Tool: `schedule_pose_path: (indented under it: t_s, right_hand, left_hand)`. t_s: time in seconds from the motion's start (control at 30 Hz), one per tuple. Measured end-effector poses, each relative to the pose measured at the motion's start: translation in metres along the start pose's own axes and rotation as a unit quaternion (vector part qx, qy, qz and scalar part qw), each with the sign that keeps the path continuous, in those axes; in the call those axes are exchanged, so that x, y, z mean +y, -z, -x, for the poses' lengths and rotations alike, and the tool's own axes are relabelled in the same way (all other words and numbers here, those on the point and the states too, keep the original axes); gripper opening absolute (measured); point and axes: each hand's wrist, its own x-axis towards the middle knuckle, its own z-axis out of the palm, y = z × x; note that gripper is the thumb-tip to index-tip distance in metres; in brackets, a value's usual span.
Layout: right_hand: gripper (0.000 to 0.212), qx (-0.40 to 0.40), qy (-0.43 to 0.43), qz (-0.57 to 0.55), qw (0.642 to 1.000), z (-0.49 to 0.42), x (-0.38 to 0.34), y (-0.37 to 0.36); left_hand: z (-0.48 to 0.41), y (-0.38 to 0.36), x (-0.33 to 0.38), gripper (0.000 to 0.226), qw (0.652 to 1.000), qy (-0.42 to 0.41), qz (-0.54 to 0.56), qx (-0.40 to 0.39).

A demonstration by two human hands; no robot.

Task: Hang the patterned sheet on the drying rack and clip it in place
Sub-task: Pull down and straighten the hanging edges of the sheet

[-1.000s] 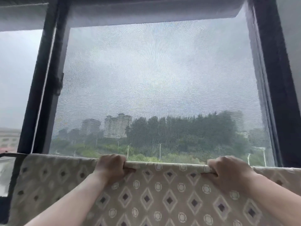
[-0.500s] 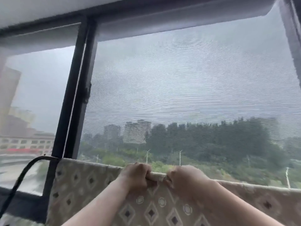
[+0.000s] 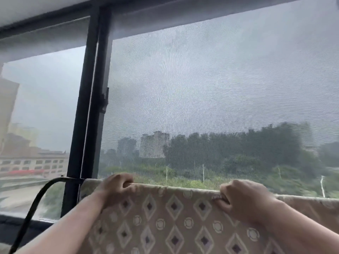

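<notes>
Window screen point(image 3: 201, 88) behind; one patterned sheet point(image 3: 174, 226) drapes one rack bar point(image 3: 64, 178). Two hands, left hand point(image 3: 117, 187) and right hand point(image 3: 242, 198), well apart, fingers clamped on its top edge.

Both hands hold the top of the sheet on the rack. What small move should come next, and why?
Probably slide the right hand outward along the top edge while the left hand holds: the patterned sheet looks bunched at the right fingers, so the fold is not yet flat.
</notes>
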Motion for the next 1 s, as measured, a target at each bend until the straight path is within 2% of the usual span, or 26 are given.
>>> schedule_pose_path:
  t_s: [0.13,0.23,0.3,0.47,0.57,0.67,0.83,0.9,1.0]
  right_hand:
    - [0.047,0.018,-0.008,0.051,0.999,-0.008,-0.013,-0.004]
    - [0.048,-0.009,-0.022,0.046,0.999,-0.015,-0.035,0.005]
    - [0.044,-0.016,-0.015,0.021,1.000,-0.032,-0.065,0.011]
    - [0.031,0.004,0.064,-0.040,0.997,-0.100,-0.173,0.009]
    - [0.032,-0.007,0.043,-0.048,0.998,-0.130,-0.212,-0.005]
    - [0.037,0.004,0.009,-0.018,1.000,-0.139,-0.219,-0.025]
    - [0.034,0.020,-0.012,0.003,1.000,-0.140,-0.217,-0.031]
    - [0.038,0.016,-0.022,-0.004,1.000,-0.137,-0.215,-0.030]
    - [0.044,0.019,-0.039,-0.013,0.999,-0.132,-0.213,-0.029]
  left_hand:
    - [0.006,0.000,-0.035,0.055,0.998,0.003,-0.055,0.000]
    - [0.004,0.000,-0.038,0.046,0.997,0.000,-0.081,-0.003]
    - [0.003,0.003,-0.041,0.040,0.997,0.001,-0.075,-0.008]
    - [0.004,0.003,-0.040,0.034,0.995,-0.016,-0.093,-0.013]
    - [0.006,0.006,-0.038,0.020,0.994,-0.031,-0.102,-0.011]
    - [0.006,0.011,-0.043,0.019,0.994,-0.056,-0.088,-0.027]
    - [0.002,0.019,-0.075,0.031,0.993,-0.097,0.023,-0.068]
    - [0.005,0.024,-0.102,0.043,0.996,-0.071,0.019,-0.042]
    - [0.011,0.029,-0.149,0.058,0.998,-0.034,-0.049,0.032]
